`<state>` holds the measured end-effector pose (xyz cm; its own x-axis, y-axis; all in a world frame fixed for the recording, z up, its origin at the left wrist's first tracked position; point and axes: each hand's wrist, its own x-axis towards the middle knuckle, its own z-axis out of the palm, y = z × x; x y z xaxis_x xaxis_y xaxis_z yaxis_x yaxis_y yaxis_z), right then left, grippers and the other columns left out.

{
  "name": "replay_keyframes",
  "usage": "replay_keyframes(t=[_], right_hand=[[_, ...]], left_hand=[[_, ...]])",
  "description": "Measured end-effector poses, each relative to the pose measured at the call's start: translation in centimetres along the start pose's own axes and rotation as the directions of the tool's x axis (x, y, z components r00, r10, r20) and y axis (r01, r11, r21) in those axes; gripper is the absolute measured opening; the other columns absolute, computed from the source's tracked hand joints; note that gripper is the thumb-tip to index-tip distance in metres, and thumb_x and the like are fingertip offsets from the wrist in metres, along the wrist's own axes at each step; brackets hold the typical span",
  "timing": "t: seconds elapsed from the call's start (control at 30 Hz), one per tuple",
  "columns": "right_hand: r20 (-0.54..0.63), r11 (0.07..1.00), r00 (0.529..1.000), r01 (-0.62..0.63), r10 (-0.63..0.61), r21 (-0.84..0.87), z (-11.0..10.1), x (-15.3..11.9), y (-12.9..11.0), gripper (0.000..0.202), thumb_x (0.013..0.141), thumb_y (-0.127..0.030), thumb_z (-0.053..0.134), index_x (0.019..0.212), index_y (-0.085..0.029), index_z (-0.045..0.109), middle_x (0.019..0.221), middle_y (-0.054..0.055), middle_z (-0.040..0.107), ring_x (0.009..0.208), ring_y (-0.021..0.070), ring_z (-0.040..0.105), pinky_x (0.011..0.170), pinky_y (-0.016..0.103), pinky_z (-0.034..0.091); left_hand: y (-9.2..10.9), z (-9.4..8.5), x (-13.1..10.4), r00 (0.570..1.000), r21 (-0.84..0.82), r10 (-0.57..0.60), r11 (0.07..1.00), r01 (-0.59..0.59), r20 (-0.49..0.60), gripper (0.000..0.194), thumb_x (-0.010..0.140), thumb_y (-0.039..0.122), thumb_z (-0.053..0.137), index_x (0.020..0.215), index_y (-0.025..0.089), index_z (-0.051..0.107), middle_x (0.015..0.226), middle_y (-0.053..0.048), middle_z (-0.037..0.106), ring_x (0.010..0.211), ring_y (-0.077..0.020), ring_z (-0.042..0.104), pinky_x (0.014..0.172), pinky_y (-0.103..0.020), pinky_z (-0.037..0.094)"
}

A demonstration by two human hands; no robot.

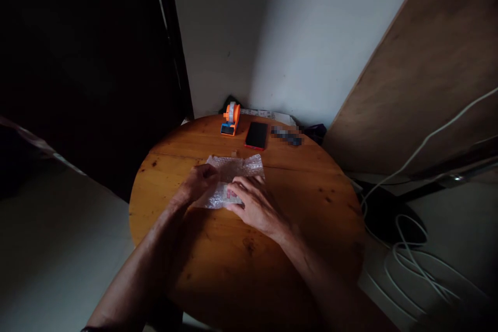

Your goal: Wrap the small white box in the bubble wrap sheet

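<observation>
A sheet of bubble wrap (233, 174) lies mid-counter (303, 202), folded over a small reddish item (232, 195). The left hand (198, 182) pinches its left edge with curled fingers; the right hand (254, 202) presses flat, fingers spread, on its near fold. A tape dispenser (230, 119) and phone (256, 136) sit beyond.

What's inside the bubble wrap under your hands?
Through the bubble wrap a small item with red markings shows beside the right hand. The wrap and hand cover the rest, so I cannot identify it.
</observation>
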<state>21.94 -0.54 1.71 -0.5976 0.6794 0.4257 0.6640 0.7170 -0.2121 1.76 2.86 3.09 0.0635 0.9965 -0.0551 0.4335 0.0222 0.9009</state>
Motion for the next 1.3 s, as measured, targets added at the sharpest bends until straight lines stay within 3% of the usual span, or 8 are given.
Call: replay_keyframes(t=[0.2,0.33,0.43,0.63,0.77,1.0,1.17,1.3], right_hand=[[0.005,1.000,1.000,0.024,-0.024,-0.004,0.4,-0.2,0.3,0.023,0.089,-0.027,0.072,0.111,-0.022,0.067,0.112,0.007,0.065,0.100,0.0229,0.058,0.089,0.038,0.041],[0.029,0.999,0.999,0.033,-0.033,-0.012,0.3,0.0,0.2,0.030,0.090,-0.027,0.070,0.119,-0.022,0.066,0.116,0.009,0.064,0.103,0.0247,0.057,0.090,0.040,0.040],[0.053,0.998,0.998,0.036,-0.033,-0.057,0.1,0.1,-0.1,0.036,0.090,-0.029,0.070,0.125,-0.024,0.064,0.113,0.009,0.064,0.103,0.0261,0.055,0.088,0.041,0.039],[0.055,0.991,0.998,0.046,-0.039,-0.125,0.0,0.3,-0.6,0.030,0.090,-0.030,0.067,0.120,-0.023,0.067,0.112,0.011,0.063,0.102,0.0279,0.052,0.088,0.043,0.036],[0.072,0.990,0.996,0.056,-0.046,-0.132,-0.2,0.5,-0.7,0.028,0.090,-0.030,0.066,0.116,-0.023,0.068,0.111,0.011,0.062,0.102,0.0284,0.051,0.089,0.043,0.036],[0.067,0.992,0.997,0.047,-0.040,-0.118,-0.1,0.6,-0.7,0.021,0.088,-0.028,0.067,0.108,-0.021,0.068,0.109,0.010,0.065,0.104,0.0284,0.053,0.092,0.043,0.037],[0.017,0.998,1.000,-0.019,0.020,-0.057,0.1,0.7,-0.6,0.056,0.085,-0.027,0.072,0.136,-0.014,0.052,0.111,0.013,0.069,0.106,0.0301,0.055,0.097,0.045,0.038],[0.016,0.999,1.000,-0.021,0.021,-0.035,0.3,0.6,-0.4,0.067,0.086,-0.026,0.070,0.145,-0.014,0.042,0.112,0.014,0.070,0.107,0.0312,0.057,0.096,0.046,0.039]], left_hand=[[0.9,-3.1,-1.0,0.990,0.229,0.006,0.973,0.026,-0.139,0.032,0.075,0.043,0.064,0.085,0.013,0.068,0.075,-0.003,0.065,0.069,-0.0144,0.057,0.061,-0.023,0.040],[0.8,-4.6,-2.7,0.977,0.245,-0.203,0.946,0.213,-0.063,0.051,0.069,0.044,0.073,0.108,0.011,0.064,0.080,-0.006,0.070,0.066,-0.0175,0.063,0.053,-0.023,0.042],[0.5,-4.4,-4.0,0.938,0.217,-0.344,0.919,0.329,0.034,0.048,0.072,0.043,0.071,0.108,0.012,0.060,0.066,-0.002,0.067,0.051,-0.0165,0.060,0.044,-0.022,0.039],[0.1,-2.4,-4.2,0.887,0.035,-0.451,0.892,0.450,0.094,0.023,0.078,0.037,0.066,0.078,0.015,0.058,0.051,0.000,0.058,0.041,-0.0128,0.051,0.040,-0.021,0.033],[0.5,-1.6,-3.6,0.898,-0.084,-0.424,0.897,0.434,0.119,0.015,0.075,0.027,0.065,0.068,0.016,0.058,0.049,0.001,0.055,0.038,-0.0096,0.045,0.039,-0.021,0.030],[2.4,0.9,-3.2,0.946,-0.041,-0.324,0.945,0.325,0.029,0.008,0.073,0.018,0.062,0.069,0.017,0.055,0.051,0.003,0.056,0.042,-0.0095,0.047,0.042,-0.020,0.032],[4.0,1.9,-3.7,0.959,0.083,-0.265,0.963,0.257,0.098,0.015,0.074,0.028,0.065,0.071,0.016,0.057,0.050,0.002,0.056,0.044,-0.0092,0.044,0.045,-0.021,0.031],[4.4,1.0,-4.1,0.977,0.210,-0.140,0.972,0.105,0.160,0.022,0.071,0.029,0.064,0.084,0.012,0.070,0.065,-0.001,0.064,0.059,-0.0128,0.054,0.052,-0.022,0.036]])
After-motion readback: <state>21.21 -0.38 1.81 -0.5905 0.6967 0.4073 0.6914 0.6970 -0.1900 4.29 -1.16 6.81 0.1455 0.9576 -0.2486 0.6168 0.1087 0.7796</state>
